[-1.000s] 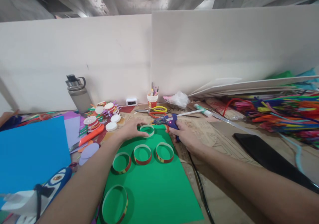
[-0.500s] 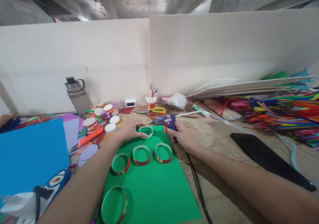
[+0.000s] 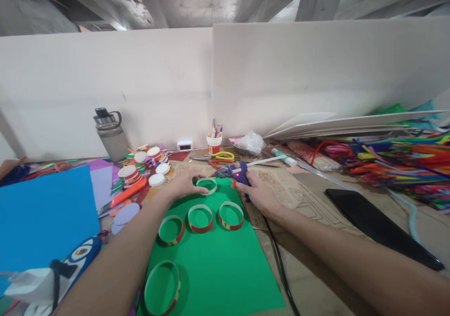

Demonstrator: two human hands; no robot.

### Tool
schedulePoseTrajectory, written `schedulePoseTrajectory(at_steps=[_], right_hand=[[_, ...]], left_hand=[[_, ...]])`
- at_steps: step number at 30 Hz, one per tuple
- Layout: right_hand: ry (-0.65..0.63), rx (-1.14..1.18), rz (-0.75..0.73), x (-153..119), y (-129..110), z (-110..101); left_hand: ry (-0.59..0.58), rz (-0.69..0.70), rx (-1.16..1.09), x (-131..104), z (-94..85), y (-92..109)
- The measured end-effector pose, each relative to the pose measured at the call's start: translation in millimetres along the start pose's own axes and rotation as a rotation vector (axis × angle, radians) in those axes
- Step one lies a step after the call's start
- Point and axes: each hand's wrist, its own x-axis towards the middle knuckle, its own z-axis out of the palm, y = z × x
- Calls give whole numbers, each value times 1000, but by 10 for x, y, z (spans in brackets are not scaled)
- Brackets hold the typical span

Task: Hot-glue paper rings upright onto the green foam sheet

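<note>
At the far end of a green sheet [image 3: 225,269], my left hand [image 3: 185,184] has its thumb and fingers closed about the left side of a paper ring [image 3: 210,192]. My right hand [image 3: 259,195] grips a blue hot glue gun [image 3: 239,173], a white glue stick [image 3: 265,160] projecting from its back. The gun's nozzle is close to the ring's far rim; I cannot tell whether they touch. Nearer me on the sheet stand more red and yellow rings: a left one [image 3: 171,238], a middle one [image 3: 201,228], a right one [image 3: 232,225] and a front one [image 3: 177,297].
Left of the sheet lie an orange utility knife [image 3: 128,193], white discs [image 3: 156,180] and blue foam [image 3: 42,213]; a bottle [image 3: 113,140] stands behind. Yellow-handled scissors [image 3: 225,156] and a pen cup [image 3: 214,145] are beyond. On the right are a black cord [image 3: 279,259], a dark phone-like slab [image 3: 372,222] and pipe cleaners [image 3: 404,161].
The view has shifted very slightly. Both hands, the glue gun and the rings keep nearly the same places.
</note>
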Motion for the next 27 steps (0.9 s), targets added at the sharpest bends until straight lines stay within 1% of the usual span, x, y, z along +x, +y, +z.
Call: schedulePoseTrajectory(at_steps=[8, 12, 18, 21, 27], right_hand=[[15, -62, 1, 1, -20, -5], [-4, -25, -18, 2, -8, 4], [9, -52, -4, -27, -71, 5], [12, -59, -4, -36, -93, 4], [2, -66, -38, -28, -55, 1]], left_hand=[[18, -8, 3, 2, 13, -18], [-7, -9, -15, -6, 2, -6], [-21, -12, -7, 3, 3, -8], [-27, 10, -24, 8, 7, -3], [-19, 0, -45, 6, 12, 10]])
